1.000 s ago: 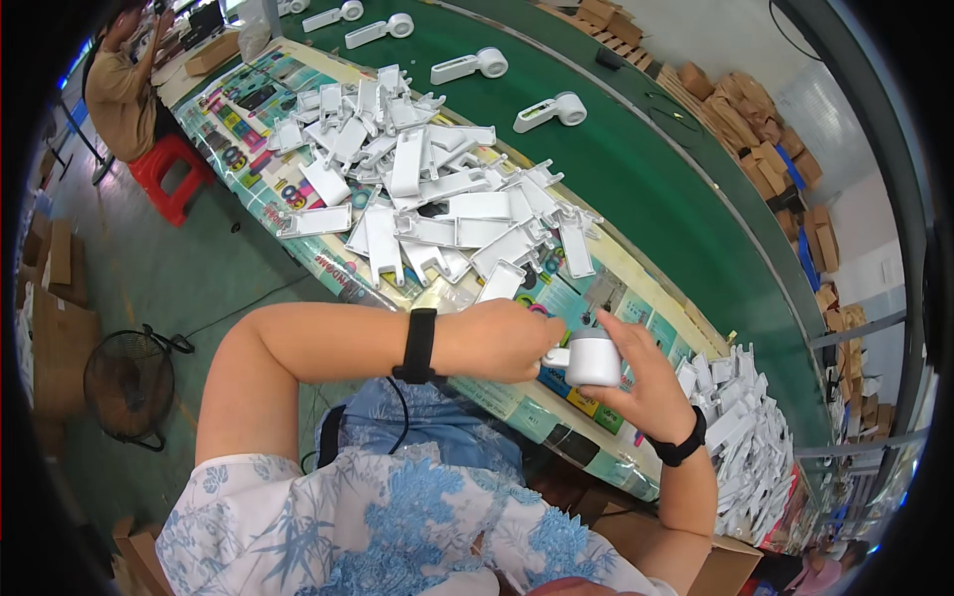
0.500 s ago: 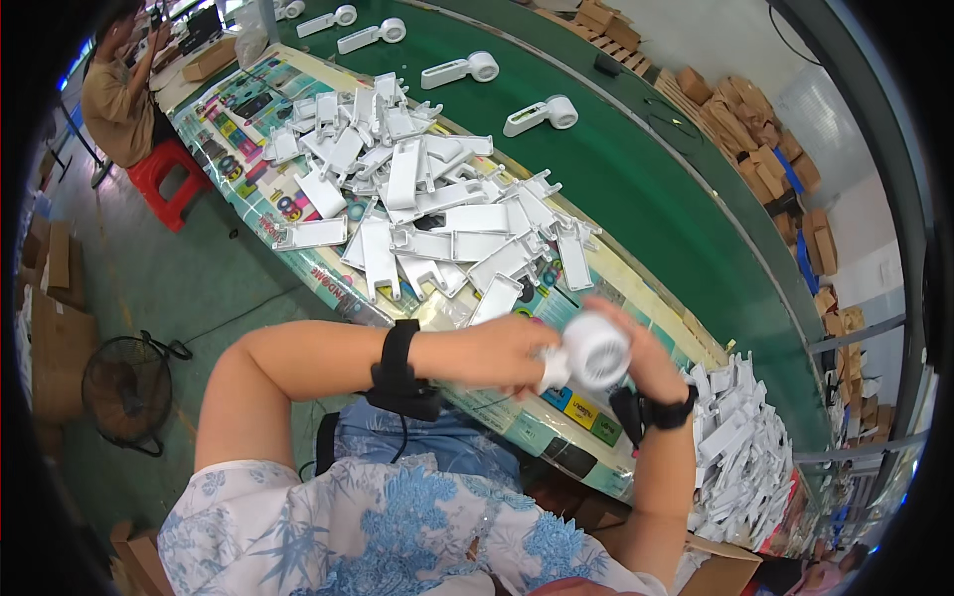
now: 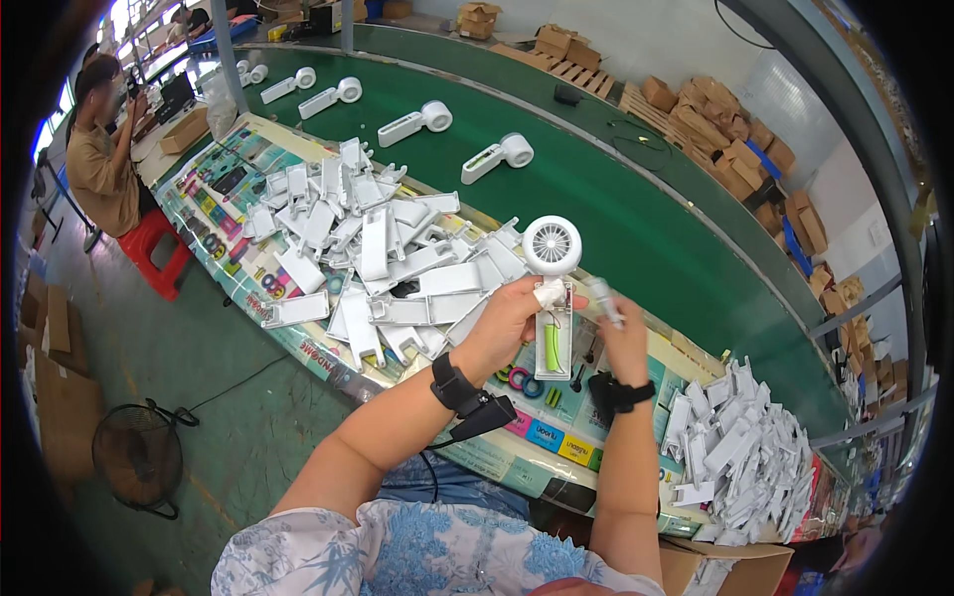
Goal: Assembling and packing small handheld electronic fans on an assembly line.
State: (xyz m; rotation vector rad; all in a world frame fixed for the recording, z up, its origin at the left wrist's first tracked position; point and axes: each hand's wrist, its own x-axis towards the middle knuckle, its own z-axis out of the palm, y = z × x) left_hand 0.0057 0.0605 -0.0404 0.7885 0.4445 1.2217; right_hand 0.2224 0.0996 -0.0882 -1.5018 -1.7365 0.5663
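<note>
In my left hand (image 3: 505, 320) is a white handheld fan (image 3: 552, 245), gripped at its neck with the round grille at the far end. Its handle lies open toward me, showing a green battery (image 3: 553, 347) and thin wires inside. Just right of the fan, my right hand (image 3: 626, 343) is closed on a small white piece (image 3: 603, 301), blurred by motion, its exact kind unclear. To the left of my left hand lies a heap of white plastic handle shells (image 3: 388, 253).
Another pile of white plastic parts (image 3: 740, 452) covers the table's right end. Several white fans (image 3: 499, 159) lie on the green conveyor (image 3: 596, 214) beyond. At far left a person (image 3: 104, 159) sits on a red stool (image 3: 154, 248); a black floor fan (image 3: 139, 457) stands nearby.
The fan has moved away from me and turned, now showing its open handle. My right hand has come off the fan head and holds a small white piece. The whole view has shifted.
</note>
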